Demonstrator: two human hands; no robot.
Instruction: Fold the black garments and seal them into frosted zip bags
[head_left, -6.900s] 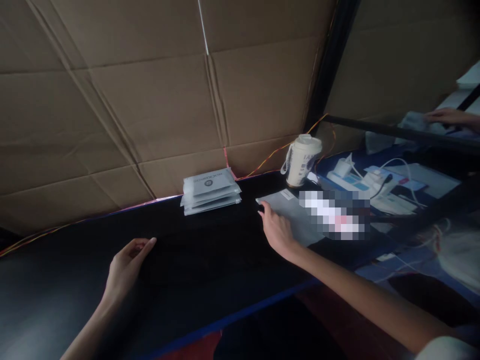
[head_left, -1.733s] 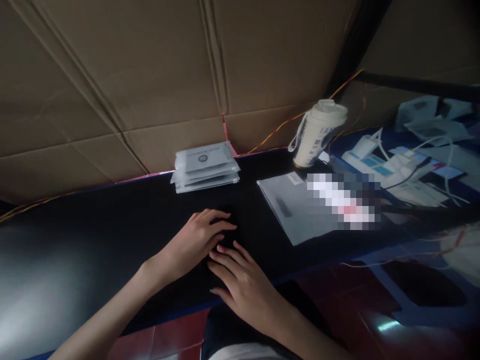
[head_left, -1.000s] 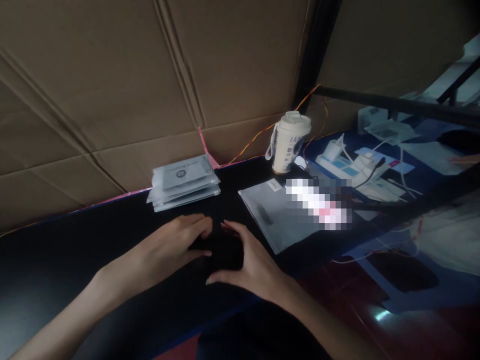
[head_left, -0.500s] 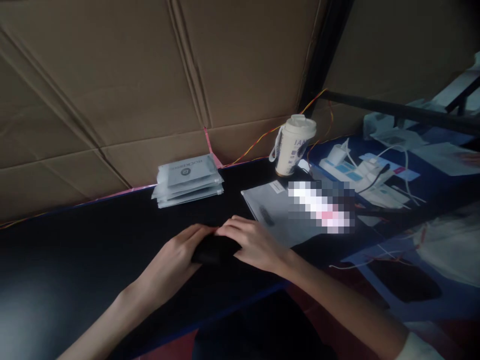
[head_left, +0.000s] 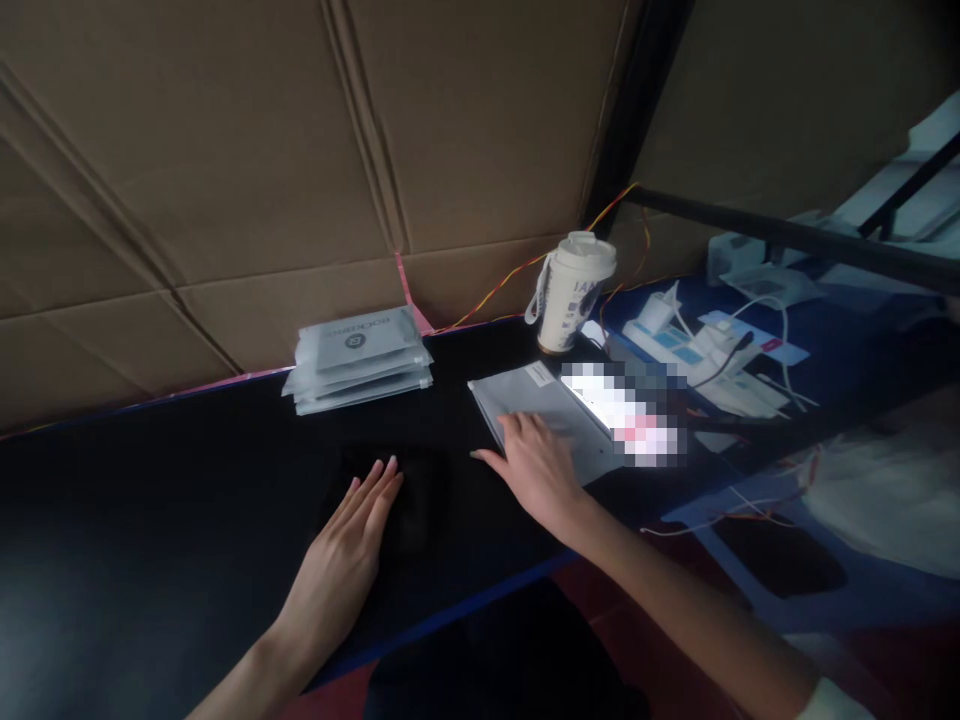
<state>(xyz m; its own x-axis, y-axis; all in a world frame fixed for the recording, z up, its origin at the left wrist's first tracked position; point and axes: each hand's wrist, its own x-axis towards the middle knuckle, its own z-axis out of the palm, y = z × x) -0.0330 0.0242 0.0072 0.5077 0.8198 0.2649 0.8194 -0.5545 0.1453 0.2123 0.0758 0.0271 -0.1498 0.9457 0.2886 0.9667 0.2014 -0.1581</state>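
L hand (head_left: 337, 560) lay flat, fingers nearly tog., on blk cloth (head_left: 412, 500), mid-worktop (head_left: 165, 540) nr front edge. Stack of frosted bags (head_left: 358, 362) sat beyond, by back edge. R hand (head_left: 536, 460), thumb spread from fingers, was palm-down over flat frosted bag (head_left: 514, 390) toward R end. Cup (head_left: 574, 295) stood upright behind it, nr back edge; pwr strip (head_left: 682, 350) further R.

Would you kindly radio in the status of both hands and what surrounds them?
Left hand open, over dark item, outline unclear. Right hand open, fingers over grey pouch. White cup beyond pouch, not between hands.
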